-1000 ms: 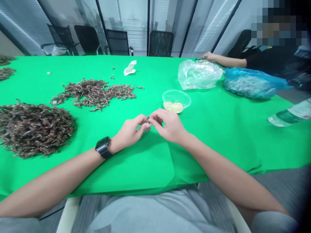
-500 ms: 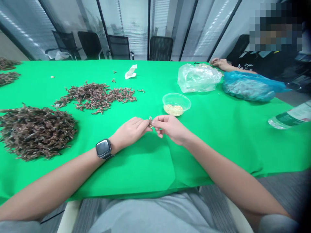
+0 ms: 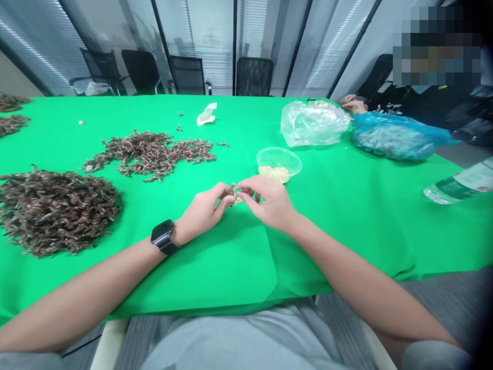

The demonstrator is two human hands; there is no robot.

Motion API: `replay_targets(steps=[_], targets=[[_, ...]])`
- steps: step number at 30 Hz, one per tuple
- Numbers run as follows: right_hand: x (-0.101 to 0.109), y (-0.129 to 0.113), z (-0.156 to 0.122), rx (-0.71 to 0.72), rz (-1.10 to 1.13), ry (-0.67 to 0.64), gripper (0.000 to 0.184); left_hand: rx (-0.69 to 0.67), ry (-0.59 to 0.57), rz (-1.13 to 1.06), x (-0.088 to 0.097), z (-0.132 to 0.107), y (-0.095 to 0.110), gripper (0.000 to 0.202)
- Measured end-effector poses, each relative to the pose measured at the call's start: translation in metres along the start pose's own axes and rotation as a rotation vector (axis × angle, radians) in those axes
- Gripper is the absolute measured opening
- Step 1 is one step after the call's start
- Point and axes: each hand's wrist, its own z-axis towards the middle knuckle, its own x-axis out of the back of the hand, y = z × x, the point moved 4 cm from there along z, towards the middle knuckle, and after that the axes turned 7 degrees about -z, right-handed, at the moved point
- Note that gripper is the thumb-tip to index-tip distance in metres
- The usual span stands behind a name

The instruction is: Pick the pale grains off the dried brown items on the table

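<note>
Between thumb and fingers my left hand (image 3: 206,210) holds a small dried brown plant piece (image 3: 232,188). My right hand (image 3: 269,203) meets it from the right, its thumb and forefinger pinched at the piece; what lies between those fingertips is too small to make out. Small yellowish grains (image 3: 239,199) lie on the green cloth just under the fingertips. Right behind my right hand stands a clear plastic bowl (image 3: 290,159) with pale yellow grains in its bottom. A loose spread of similar dried brown pieces (image 3: 146,151) lies beyond my left hand.
A large heap of dried brown pieces (image 3: 57,213) sits at left. White crumpled paper (image 3: 207,114), a clear plastic bag (image 3: 314,123), a filled blue bag (image 3: 393,137) and a lying bottle (image 3: 458,182) are on the green tablecloth (image 3: 215,267). A co-worker's hands (image 3: 354,104) rest at far right.
My left fingers have lifted and turned, so the thumb shows more. My right hand has shifted slightly left and up, now covering the bowl's front. Grains beneath the fingertips show more clearly.
</note>
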Motion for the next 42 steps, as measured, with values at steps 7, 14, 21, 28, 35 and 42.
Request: replay_targets(steps=[7,14,21,28,35,42], targets=[[-0.001,-0.005,0.001,-0.038,0.064,-0.057,0.014,-0.102,-0.017,0.031,0.000,-0.002,0.006,0.029],[-0.015,0.000,-0.005,-0.711,0.767,-0.334,0.034,-0.543,-0.041,0.438,0.010,0.003,0.016,0.027],[-0.012,0.003,-0.003,-0.712,0.804,-0.252,0.037,-0.305,0.044,0.215,0.008,0.001,0.009,0.026],[0.001,-0.003,0.003,-0.318,0.267,-0.061,0.017,-0.087,-0.003,0.088,0.003,0.000,0.000,0.027],[-0.005,-0.007,0.001,-0.312,0.324,-0.113,0.015,-0.213,-0.025,0.175,0.003,0.000,0.005,0.035],[-0.022,0.000,-0.008,-0.846,1.033,-0.400,0.040,-0.443,-0.036,0.363,0.007,0.003,0.010,0.032]])
